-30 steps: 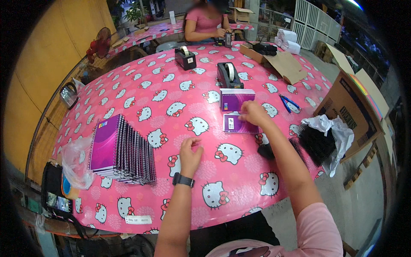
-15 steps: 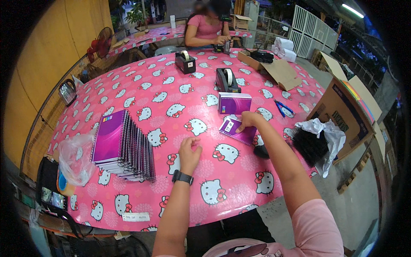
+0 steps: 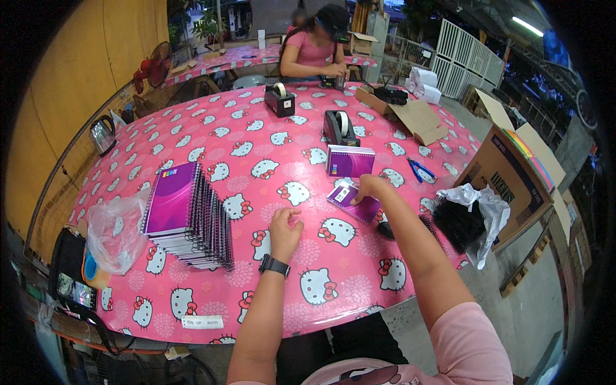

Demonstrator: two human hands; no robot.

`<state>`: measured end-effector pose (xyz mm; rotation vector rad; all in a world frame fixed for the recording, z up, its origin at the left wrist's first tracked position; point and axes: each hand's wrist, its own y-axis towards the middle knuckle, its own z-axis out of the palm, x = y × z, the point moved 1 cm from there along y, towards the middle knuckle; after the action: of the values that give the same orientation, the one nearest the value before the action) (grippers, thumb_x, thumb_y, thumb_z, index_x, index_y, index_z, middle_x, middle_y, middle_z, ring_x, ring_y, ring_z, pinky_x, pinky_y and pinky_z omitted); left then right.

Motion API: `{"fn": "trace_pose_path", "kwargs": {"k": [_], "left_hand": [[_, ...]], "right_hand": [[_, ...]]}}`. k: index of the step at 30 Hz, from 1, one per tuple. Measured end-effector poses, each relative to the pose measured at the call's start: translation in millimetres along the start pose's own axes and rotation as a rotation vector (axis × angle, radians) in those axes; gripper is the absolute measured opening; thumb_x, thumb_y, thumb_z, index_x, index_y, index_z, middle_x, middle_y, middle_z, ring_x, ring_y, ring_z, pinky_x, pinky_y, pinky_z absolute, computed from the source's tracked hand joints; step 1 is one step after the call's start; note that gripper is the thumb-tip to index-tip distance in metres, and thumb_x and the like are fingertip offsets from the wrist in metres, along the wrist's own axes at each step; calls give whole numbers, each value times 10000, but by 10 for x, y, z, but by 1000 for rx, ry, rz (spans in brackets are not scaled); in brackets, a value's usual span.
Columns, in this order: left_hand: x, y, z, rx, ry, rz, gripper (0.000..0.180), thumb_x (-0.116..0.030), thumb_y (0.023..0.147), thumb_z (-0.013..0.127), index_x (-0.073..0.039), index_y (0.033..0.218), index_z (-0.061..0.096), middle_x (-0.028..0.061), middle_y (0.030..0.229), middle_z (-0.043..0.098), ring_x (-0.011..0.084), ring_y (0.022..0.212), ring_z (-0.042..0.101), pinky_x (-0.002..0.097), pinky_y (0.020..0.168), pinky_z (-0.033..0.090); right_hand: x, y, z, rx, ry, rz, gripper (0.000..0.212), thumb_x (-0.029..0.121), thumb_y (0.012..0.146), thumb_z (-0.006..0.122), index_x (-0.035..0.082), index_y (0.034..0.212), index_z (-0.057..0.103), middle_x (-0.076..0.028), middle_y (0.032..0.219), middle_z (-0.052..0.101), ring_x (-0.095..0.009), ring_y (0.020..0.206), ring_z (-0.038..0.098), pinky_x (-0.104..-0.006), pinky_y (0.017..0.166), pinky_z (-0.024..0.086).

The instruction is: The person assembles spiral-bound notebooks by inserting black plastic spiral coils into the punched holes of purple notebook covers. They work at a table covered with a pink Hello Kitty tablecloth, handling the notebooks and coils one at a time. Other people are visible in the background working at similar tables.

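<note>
My right hand [image 3: 368,191] reaches forward over a small purple notebook [image 3: 343,197] lying on the table, its fingers curled in a pinch on the far part. The notebook has a white label near its left corner; my hand hides its right side. Just behind stands a short stack of small purple spiral notebooks [image 3: 350,162]. My left hand [image 3: 285,231], with a dark watch on the wrist, rests on the pink tablecloth, fingers loosely bent and apart, holding nothing. To its left is a large leaning row of purple spiral notebooks [image 3: 186,218].
Two black tape dispensers [image 3: 340,128] stand behind the small stack. Blue-handled pliers [image 3: 421,171] lie to the right, near black spiral coils [image 3: 459,223] in white paper and a cardboard box [image 3: 504,183]. A clear plastic bag [image 3: 115,234] lies left. Across the table sits another person [image 3: 314,51].
The view has shifted slightly. My right hand stays at the small purple notebook, with its thumb now less in sight. My left hand has hardly moved.
</note>
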<state>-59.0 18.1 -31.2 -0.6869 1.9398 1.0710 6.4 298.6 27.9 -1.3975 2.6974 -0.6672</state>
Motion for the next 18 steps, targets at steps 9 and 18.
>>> {"fn": "trace_pose_path", "kwargs": {"k": [9, 18], "left_hand": [[48, -21, -40, -7, 53, -3, 244, -31, 707, 664, -10, 942, 603, 103, 940, 562, 209, 834, 598, 308, 754, 479], [34, -38, -36, 5, 32, -11, 238, -14, 715, 652, -6, 946, 598, 97, 944, 560, 204, 845, 600, 304, 760, 478]], "right_hand": [[207, -78, -37, 2, -70, 72, 815, 406, 464, 866, -67, 1068, 592, -199, 1034, 633, -323, 939, 618, -413, 813, 480], [285, -118, 12, 98, 27, -53, 982, 338, 437, 886, -43, 1241, 472, -205, 1185, 561, -310, 1031, 584, -386, 870, 469]]}}
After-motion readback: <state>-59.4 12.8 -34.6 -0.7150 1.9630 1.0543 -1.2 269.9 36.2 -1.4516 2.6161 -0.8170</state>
